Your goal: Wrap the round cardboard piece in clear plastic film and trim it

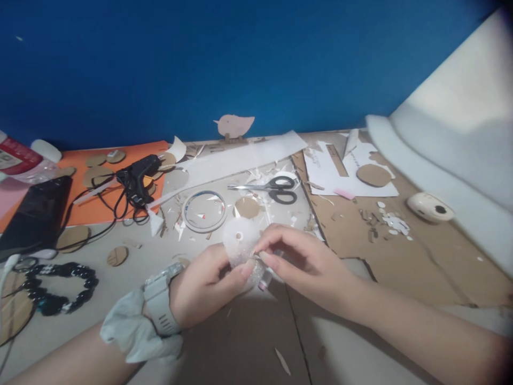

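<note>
My left hand [208, 289] is closed around a whitish, rounded craft piece [236, 248] with a small ringed dot on its upper disc and a glittery lower part. The thumb presses on the glittery part from the near side. From the right, my right hand [310, 264] meets the same piece, thumb and forefinger pinched together at its edge. Whatever lies between those fingertips is too small to make out. A little pink-tipped bit [263, 285] shows below the fingers. Just beyond the hands are scissors [276, 188], a tape ring [185, 214] and a cardboard disc [247, 207].
A black glue gun [140, 174] and its cable lie on orange paper [82, 211] at left, near a dark phone [38, 214] and a beaded bracelet [90, 280]. A pink paper bird [236, 126] stands by the blue wall. Cardboard [401, 272] and a white oval device [430, 207] are at right.
</note>
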`<state>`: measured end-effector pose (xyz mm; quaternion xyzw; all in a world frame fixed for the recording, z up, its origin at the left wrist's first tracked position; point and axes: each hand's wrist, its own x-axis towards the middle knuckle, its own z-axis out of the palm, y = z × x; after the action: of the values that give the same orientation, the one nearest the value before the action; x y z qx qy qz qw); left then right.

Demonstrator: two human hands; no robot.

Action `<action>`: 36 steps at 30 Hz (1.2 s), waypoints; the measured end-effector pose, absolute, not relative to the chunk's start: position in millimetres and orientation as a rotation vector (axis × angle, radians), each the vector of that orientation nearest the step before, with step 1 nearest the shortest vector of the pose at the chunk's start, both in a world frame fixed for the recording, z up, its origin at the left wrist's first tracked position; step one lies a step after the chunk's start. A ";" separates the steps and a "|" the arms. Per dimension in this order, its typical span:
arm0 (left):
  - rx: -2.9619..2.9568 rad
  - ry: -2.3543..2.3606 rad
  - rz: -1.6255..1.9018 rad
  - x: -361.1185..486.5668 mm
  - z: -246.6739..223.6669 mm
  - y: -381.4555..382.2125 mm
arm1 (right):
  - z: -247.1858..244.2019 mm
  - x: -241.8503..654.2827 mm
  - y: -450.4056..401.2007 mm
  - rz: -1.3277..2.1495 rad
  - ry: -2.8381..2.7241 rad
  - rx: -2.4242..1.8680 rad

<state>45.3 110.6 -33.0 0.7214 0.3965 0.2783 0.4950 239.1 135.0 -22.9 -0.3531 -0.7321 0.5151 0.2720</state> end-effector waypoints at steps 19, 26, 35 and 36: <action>1.485 1.117 0.778 45.5 -34.3 112.0 | -37.0 243.1 128.2 0.527 -2.201 -0.789; 1.577 1.078 0.712 45.5 -38.0 112.2 | -36.6 239.7 130.9 0.501 -2.243 -0.798; 1.515 1.026 0.731 46.9 -35.6 110.5 | -36.6 239.3 132.1 0.539 -2.222 -0.934; 1.509 1.023 0.727 47.2 -35.4 110.6 | -36.5 239.4 132.2 0.541 -2.225 -0.940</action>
<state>47.2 110.6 -35.4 0.6391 0.4333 0.3078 0.5559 239.4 132.2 -36.5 -0.3589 -0.8495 0.2064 0.3270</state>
